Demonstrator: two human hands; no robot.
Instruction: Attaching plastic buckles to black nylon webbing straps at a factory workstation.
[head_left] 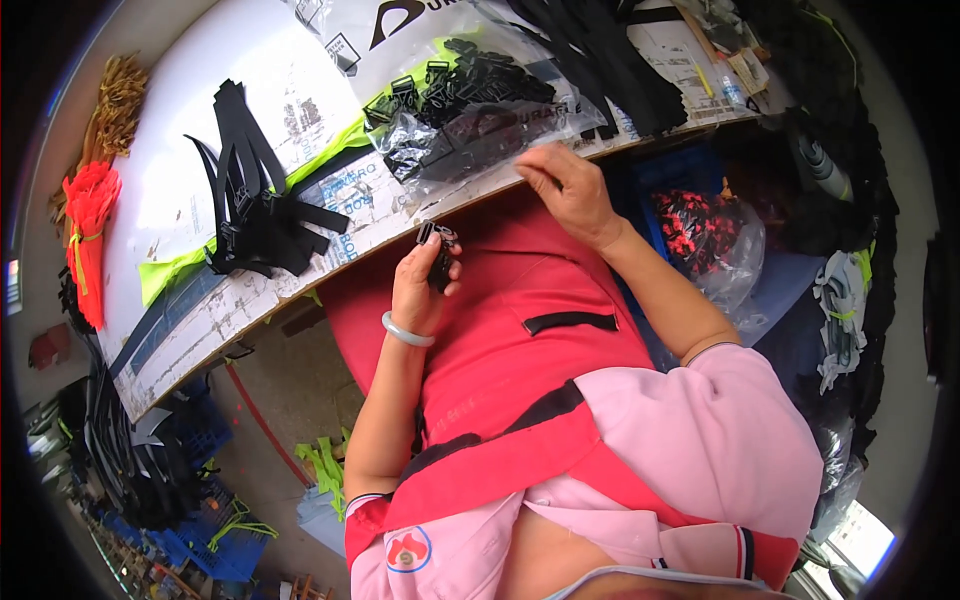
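Note:
My left hand (pixel 421 280), with a pale bangle on its wrist, is closed around a small black plastic buckle (pixel 437 237) in front of the table's near edge. Part of what it grips is hidden by the fingers. My right hand (pixel 575 195) is raised at the table edge, thumb and fingertips pinched together. Whether anything thin sits in that pinch is too small to make out. Just beyond it lies a clear plastic bag (pixel 420 165) with printing, and many black plastic buckles (pixel 470 85) are heaped at its mouth.
On the white table (pixel 210 335) lie black strap pieces (pixel 270 225) at left and black straps (pixel 620 70) at far right. A red strip bundle (pixel 90 235) hangs at the left edge. Right of my arm is a bag of red-and-black pieces (pixel 700 240); blue crates (pixel 215 540) stand below left.

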